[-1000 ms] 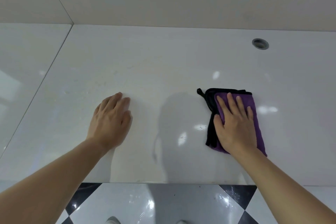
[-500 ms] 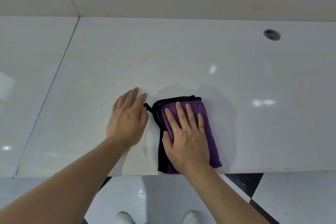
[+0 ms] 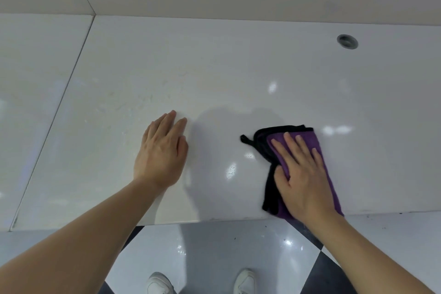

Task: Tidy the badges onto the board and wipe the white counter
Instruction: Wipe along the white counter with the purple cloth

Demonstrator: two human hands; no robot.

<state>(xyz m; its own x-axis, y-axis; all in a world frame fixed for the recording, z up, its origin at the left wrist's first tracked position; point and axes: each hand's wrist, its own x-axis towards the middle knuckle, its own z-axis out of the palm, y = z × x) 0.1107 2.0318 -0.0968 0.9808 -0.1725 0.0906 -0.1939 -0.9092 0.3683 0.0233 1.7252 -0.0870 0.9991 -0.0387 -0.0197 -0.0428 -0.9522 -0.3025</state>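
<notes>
— Counter (image 3: 214, 74), where's my cloth (image 3: 317, 148)?
— At the front edge, toward the right; my right hand (image 3: 301, 176) presses it flat, fingers straight and spread.
— Left hand (image 3: 162, 153)?
— Palm down on bare counter, fingers straight together.

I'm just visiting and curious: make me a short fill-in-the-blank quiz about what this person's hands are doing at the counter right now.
1. The right hand presses flat on a folded cloth that is black and ____.
2. The left hand lies flat on the bare white ____.
3. The small round metal fitting sits near the counter's far ____ corner.
4. Below the counter edge, two white ____ show on the tiled floor.

Missing words: purple; counter; right; shoes
</notes>
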